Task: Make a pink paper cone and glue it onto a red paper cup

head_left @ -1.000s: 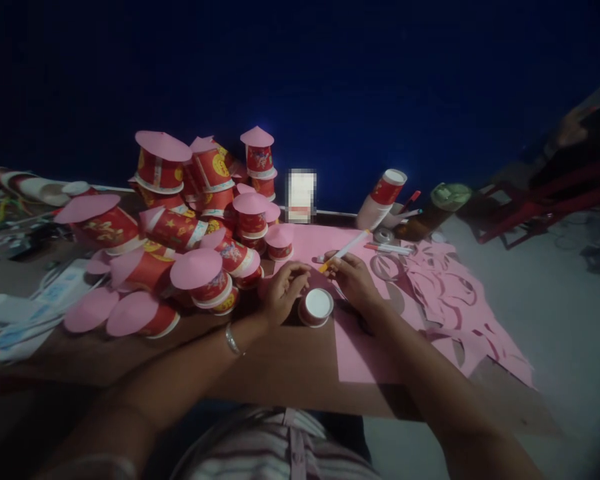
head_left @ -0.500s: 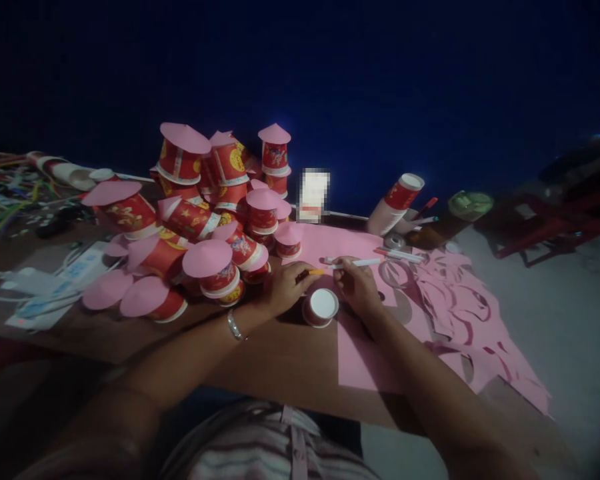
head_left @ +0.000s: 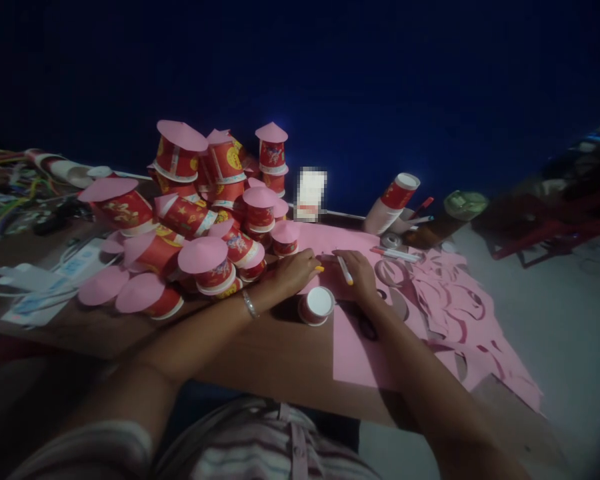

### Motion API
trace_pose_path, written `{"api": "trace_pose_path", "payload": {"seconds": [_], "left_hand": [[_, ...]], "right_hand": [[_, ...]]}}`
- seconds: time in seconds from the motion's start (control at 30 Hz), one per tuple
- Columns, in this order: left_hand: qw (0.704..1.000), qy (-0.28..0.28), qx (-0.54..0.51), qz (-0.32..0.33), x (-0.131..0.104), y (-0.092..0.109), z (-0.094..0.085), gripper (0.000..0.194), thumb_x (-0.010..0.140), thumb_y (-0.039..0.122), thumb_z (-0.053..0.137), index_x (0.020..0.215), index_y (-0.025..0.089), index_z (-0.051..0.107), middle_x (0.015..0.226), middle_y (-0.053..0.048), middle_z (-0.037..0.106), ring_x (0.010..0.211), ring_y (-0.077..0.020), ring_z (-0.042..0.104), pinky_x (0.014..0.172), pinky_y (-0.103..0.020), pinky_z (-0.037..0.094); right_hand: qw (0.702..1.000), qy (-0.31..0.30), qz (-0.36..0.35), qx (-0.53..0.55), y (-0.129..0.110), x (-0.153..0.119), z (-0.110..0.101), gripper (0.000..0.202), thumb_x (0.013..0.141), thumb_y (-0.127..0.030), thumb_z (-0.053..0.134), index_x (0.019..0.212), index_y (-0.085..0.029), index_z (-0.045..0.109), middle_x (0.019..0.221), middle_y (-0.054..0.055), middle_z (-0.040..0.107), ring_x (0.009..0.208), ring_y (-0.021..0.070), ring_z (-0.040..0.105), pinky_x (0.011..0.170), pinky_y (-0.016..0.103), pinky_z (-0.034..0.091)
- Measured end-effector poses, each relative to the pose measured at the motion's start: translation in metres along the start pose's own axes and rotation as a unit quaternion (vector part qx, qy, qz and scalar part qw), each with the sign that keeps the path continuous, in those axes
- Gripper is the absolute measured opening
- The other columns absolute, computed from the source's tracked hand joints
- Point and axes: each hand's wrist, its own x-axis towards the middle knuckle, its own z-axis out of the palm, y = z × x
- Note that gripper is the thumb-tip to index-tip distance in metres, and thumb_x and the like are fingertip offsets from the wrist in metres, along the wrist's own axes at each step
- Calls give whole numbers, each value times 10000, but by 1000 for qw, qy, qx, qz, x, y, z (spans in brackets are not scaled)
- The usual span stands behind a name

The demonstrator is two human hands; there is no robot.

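My left hand [head_left: 298,272] is closed, with a small yellow piece that looks like a marker cap [head_left: 319,269] at its fingertips. A slim white marker [head_left: 345,268] with a yellow end is in my right hand [head_left: 361,272], tilted with that end toward me. Both hands' fingertips come close together over a pink sheet, at a small dark item I cannot make out. Just in front of them an upright red paper cup [head_left: 313,312] stands with its white round face up. Neither hand touches this cup.
Many red paper cups with pink cone tops [head_left: 203,256] crowd the left. A pink paper sheet [head_left: 356,360] and cut scraps [head_left: 473,303] cover the right. A leaning cup stack [head_left: 391,203], markers [head_left: 397,254] and a tape roll [head_left: 391,241] lie behind. A power strip [head_left: 55,283] sits far left.
The white marker has swung from pointing sideways to pointing toward me in my right hand. My left hand has turned and moved slightly right and up, still with the yellow piece.
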Motion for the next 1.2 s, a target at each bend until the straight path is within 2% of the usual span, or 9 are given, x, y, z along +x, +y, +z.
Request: {"api": "trace_pose_path", "payload": {"seconds": [0.13, 0.3, 0.4, 0.57, 0.67, 0.73, 0.93, 1.07, 1.2], "left_hand": [[1000, 5, 25, -5, -1, -2, 0, 142, 918, 213, 613, 993, 173, 727, 945, -94, 620, 831, -207, 598, 778, -315, 493], [994, 93, -62, 22, -31, 5, -21, 231, 976, 244, 526, 1104, 186, 709, 1080, -99, 693, 991, -214, 654, 893, -361, 527], [979, 61, -192, 5, -59, 16, -32, 305, 969, 358, 585, 1220, 202, 660, 1161, -102, 700, 989, -203, 679, 824, -337, 559], [969, -53, -240, -2, -86, 34, -17, 875, 613, 343, 934, 1381, 242, 526, 1395, -135, 605, 1294, -333, 579, 1116, -508, 455], [959, -35, -272, -77, -82, 45, -7, 668, 676, 284, 872, 1275, 228, 581, 1285, -107, 667, 1200, -317, 628, 1092, -529, 460], [917, -30, -382, -108, -75, 51, -6, 613, 696, 301, 857, 1242, 218, 591, 1207, -85, 694, 1144, -291, 650, 1049, -483, 495], [702, 28, -685, -194, -56, 54, -6, 361, 792, 401, 774, 1049, 181, 649, 965, -50, 734, 904, -215, 702, 861, -365, 547], [668, 95, -711, -197, -51, 48, -1, 335, 760, 372, 789, 993, 166, 666, 914, -34, 738, 879, -193, 701, 820, -318, 540], [662, 89, -717, -201, -50, 47, -5, 338, 785, 424, 761, 987, 170, 663, 837, -25, 725, 756, -172, 691, 697, -288, 543]], "right_hand": [[996, -13, 6, -88, 3, 1, -5, 393, 773, -194, 625, 1155, -155, 710, 1142, 167, 739, 1089, 350, 619, 953, 458, 431], [985, 30, 24, -170, 10, 2, -12, 420, 852, -215, 577, 1259, -144, 649, 1225, 172, 713, 1126, 338, 616, 978, 444, 428], [984, 91, 41, -150, 11, 3, -10, 349, 929, -256, 522, 1243, -175, 652, 1196, 142, 735, 1094, 314, 653, 978, 432, 454], [993, 102, -1, -56, 7, 1, 1, 305, 988, -326, 457, 1152, -227, 694, 1091, 94, 770, 964, 271, 717, 904, 411, 524], [996, 89, -16, -8, 5, -1, 4, 322, 999, -388, 455, 1163, -246, 692, 1087, 73, 773, 893, 232, 725, 848, 390, 562], [995, 94, -10, 28, 4, -3, 4, 337, 988, -447, 493, 1159, -245, 701, 1074, 74, 771, 862, 223, 715, 827, 387, 569], [976, 124, 50, 171, -20, -5, 3, 349, 1004, -506, 498, 1120, -230, 677, 780, 3, 681, 607, 149, 591, 615, 302, 520], [972, 143, -12, 187, -51, -20, 2, 239, 1028, -434, 496, 1160, -272, 611, 863, 16, 701, 671, 166, 633, 665, 334, 555], [974, 80, -196, 86, -69, -44, 3, 399, 914, -361, 702, 1282, -308, 556, 1182, 108, 709, 1038, 277, 701, 860, 465, 597]]}}
